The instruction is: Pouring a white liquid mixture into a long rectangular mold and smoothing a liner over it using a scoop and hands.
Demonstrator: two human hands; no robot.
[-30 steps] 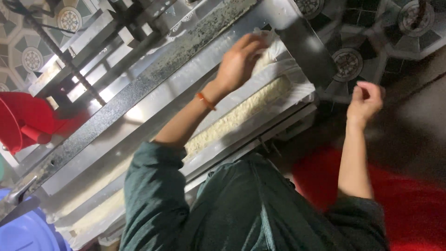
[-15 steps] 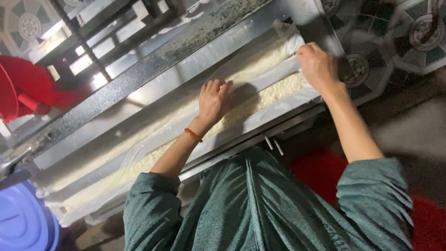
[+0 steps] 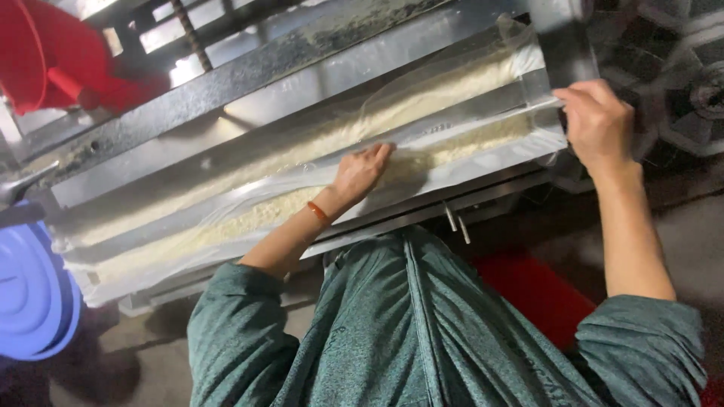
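Note:
A long metal trough lies slantwise in front of me and holds two rows of pale crumbly material, a far row and a near row. A clear plastic sheet is draped over both rows. My left hand, with an orange band at the wrist, lies flat with fingers together on the sheet over the near row. My right hand is at the trough's right end, its fingers curled on the sheet's edge there.
A red plastic container sits beyond the trough at the upper left. A blue round lid is on the floor at the left. A red mat lies under me. Dark patterned machine parts stand at the right.
My right hand came from the air to the trough's right end and closed on the sheet's edge. My left hand slid from the far right toward the middle of the near row.

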